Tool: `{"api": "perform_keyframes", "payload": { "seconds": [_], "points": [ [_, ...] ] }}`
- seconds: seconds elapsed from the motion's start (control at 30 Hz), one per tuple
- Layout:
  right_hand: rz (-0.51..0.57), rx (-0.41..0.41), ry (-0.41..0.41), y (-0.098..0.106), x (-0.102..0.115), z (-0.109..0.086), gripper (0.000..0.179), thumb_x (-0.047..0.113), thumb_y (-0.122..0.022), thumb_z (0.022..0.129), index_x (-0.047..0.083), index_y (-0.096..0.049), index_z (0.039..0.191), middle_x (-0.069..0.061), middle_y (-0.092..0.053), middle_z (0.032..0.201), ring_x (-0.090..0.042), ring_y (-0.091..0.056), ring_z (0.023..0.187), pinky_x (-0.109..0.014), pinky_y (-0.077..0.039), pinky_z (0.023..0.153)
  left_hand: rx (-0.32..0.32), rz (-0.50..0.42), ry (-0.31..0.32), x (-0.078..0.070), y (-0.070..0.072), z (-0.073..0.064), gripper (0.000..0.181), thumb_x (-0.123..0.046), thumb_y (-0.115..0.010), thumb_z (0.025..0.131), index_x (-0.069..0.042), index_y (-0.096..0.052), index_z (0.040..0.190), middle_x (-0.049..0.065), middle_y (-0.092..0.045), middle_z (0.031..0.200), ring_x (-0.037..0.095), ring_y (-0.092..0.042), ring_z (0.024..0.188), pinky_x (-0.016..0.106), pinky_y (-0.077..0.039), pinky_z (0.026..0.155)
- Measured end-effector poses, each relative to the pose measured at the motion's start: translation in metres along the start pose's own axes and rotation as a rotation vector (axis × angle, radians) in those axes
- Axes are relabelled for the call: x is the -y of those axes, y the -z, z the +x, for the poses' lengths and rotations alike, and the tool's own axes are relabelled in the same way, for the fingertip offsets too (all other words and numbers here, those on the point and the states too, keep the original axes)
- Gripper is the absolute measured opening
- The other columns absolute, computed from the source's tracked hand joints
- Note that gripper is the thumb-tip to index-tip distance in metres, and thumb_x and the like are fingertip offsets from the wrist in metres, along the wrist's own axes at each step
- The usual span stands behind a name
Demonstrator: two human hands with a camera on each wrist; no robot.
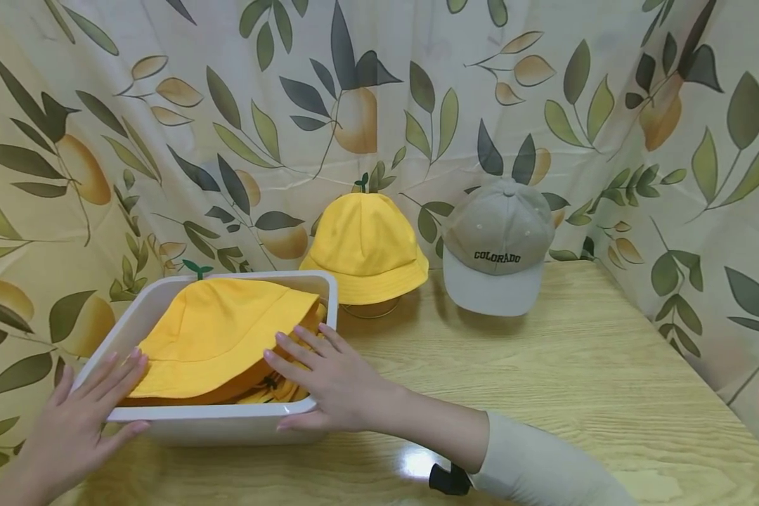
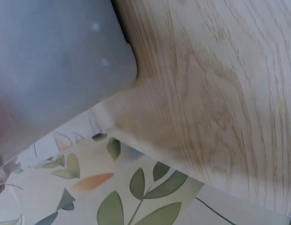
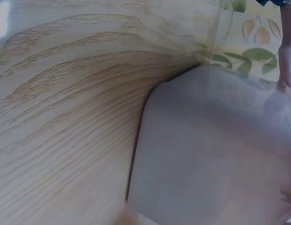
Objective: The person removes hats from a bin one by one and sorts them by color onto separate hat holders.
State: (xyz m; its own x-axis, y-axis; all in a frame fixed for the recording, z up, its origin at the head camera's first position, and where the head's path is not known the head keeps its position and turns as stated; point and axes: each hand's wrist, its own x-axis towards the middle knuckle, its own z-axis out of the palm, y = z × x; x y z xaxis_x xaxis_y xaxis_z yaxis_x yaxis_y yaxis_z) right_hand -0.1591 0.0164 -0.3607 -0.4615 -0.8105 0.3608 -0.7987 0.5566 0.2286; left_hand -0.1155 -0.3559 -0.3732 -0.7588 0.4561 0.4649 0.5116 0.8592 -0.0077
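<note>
A yellow bucket hat (image 1: 215,330) with a green sprout on top lies tilted in a white plastic bin (image 1: 228,414), over more yellow fabric. My left hand (image 1: 79,429) rests at the bin's front left corner, fingers extended over the rim by the hat's brim. Across from it, my right hand (image 1: 338,379) lies at the front right corner with spread, straight fingers touching or hovering by the brim; which one I cannot tell. The left wrist view shows the bin's outer wall (image 2: 56,61), and the right wrist view shows bin wall (image 3: 211,150) too.
Behind the bin a second yellow bucket hat (image 1: 367,246) sits on a stand. A grey cap (image 1: 500,246) lettered COLORADO is to its right. Leaf-patterned fabric (image 1: 379,84) surrounds the wood-grain table (image 1: 544,365).
</note>
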Motion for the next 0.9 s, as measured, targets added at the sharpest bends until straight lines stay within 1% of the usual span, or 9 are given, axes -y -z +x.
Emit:
{"api": "perform_keyframes", "payload": {
  "seconds": [0.1,0.2,0.3,0.4,0.63,0.9],
  "points": [
    [0.003,-0.018,0.007,0.002,-0.002,-0.004,0.087,0.07,-0.049,0.083,0.019,-0.027,0.15,-0.006,-0.021,0.157,-0.027,-0.016,0.145,-0.046,-0.017,0.116,-0.017,0.001,-0.011,-0.004,-0.001,0.002,0.076,-0.059,-0.054,0.086,-0.024,-0.03,0.149,-0.014,-0.018,0.156,0.003,-0.004,0.143,0.055,0.004,0.114],
    [0.015,-0.008,0.01,0.003,-0.004,-0.008,0.087,0.069,-0.049,0.083,0.018,-0.026,0.15,-0.007,-0.019,0.157,-0.027,-0.014,0.145,-0.046,-0.018,0.115,-0.03,0.004,-0.02,-0.008,-0.001,0.004,0.075,-0.062,-0.05,0.087,-0.024,-0.031,0.149,-0.012,-0.02,0.156,0.003,-0.005,0.144,0.054,0.003,0.115],
    [0.029,0.015,0.008,0.004,-0.006,-0.013,0.087,0.069,-0.048,0.084,0.018,-0.025,0.151,-0.007,-0.017,0.158,-0.027,-0.013,0.145,-0.047,-0.018,0.115,-0.032,-0.001,-0.018,-0.012,-0.003,0.005,0.076,-0.062,-0.05,0.086,-0.023,-0.031,0.149,-0.012,-0.02,0.156,0.003,-0.005,0.144,0.054,0.003,0.115],
    [0.047,0.02,0.004,0.004,-0.008,-0.017,0.087,0.068,-0.049,0.084,0.017,-0.025,0.151,-0.008,-0.017,0.158,-0.027,-0.013,0.145,-0.048,-0.02,0.114,-0.027,-0.004,-0.013,-0.017,-0.004,0.006,0.076,-0.061,-0.052,0.086,-0.023,-0.031,0.149,-0.013,-0.019,0.156,0.003,-0.005,0.144,0.054,0.003,0.115],
    [0.073,-0.041,0.012,0.005,-0.011,-0.023,0.089,0.066,-0.056,0.081,0.015,-0.029,0.149,-0.01,-0.02,0.156,-0.029,-0.017,0.144,-0.05,-0.021,0.113,-0.037,0.007,-0.008,-0.025,-0.005,0.009,0.077,-0.062,-0.051,0.086,-0.023,-0.031,0.149,-0.012,-0.019,0.156,0.003,-0.006,0.144,0.054,0.002,0.115],
    [0.108,-0.036,0.009,0.009,-0.015,-0.032,0.088,0.064,-0.057,0.082,0.014,-0.029,0.149,-0.011,-0.021,0.156,-0.03,-0.019,0.143,-0.051,-0.023,0.112,-0.078,-0.008,-0.001,-0.036,-0.008,0.013,0.077,-0.065,-0.046,0.087,-0.022,-0.032,0.148,-0.013,-0.019,0.155,0.004,-0.008,0.144,0.053,0.001,0.115]
  ]
}}
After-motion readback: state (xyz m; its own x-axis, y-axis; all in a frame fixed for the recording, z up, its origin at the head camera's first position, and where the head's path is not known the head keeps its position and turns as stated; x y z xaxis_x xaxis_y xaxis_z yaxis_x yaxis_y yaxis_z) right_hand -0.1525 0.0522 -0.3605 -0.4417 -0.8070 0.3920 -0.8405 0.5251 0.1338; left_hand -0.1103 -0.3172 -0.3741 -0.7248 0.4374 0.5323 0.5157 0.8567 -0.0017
